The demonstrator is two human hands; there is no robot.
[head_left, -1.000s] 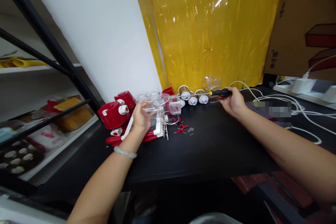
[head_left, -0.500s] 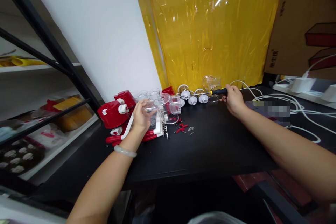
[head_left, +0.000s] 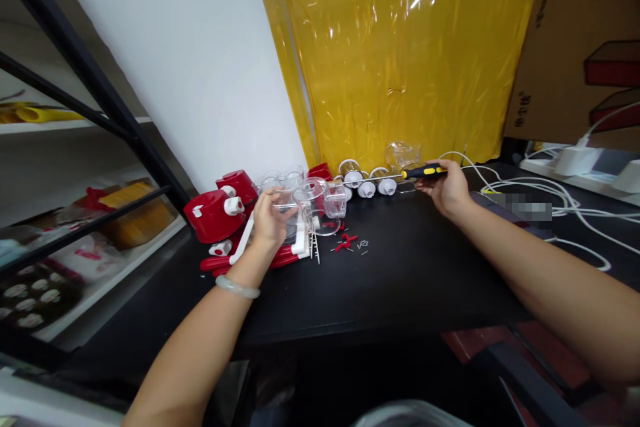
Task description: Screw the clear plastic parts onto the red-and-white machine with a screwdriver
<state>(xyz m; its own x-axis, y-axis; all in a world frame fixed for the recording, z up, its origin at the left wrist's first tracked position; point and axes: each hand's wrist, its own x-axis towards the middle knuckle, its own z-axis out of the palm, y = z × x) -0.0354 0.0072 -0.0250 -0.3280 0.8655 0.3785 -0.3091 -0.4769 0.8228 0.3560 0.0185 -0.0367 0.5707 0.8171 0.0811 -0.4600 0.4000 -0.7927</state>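
Observation:
My left hand is closed round a clear plastic part, held above the dark table. In my right hand is a screwdriver with a black and yellow handle. Its long shaft points left and reaches the clear part; where the tip ends cannot be made out. Beneath and left of the clear part lie red and white parts. Small red pieces and loose screws rest on the table just right of them.
Red housings stand at the left. White-capped metal drums and another clear part sit by the yellow sheet. White cables and a power strip are at the right; black shelving stands far left.
My right hand has shifted slightly right along the screwdriver handle, and its fingers have loosened, so more of the handle shows. My left hand and the clear part have barely moved.

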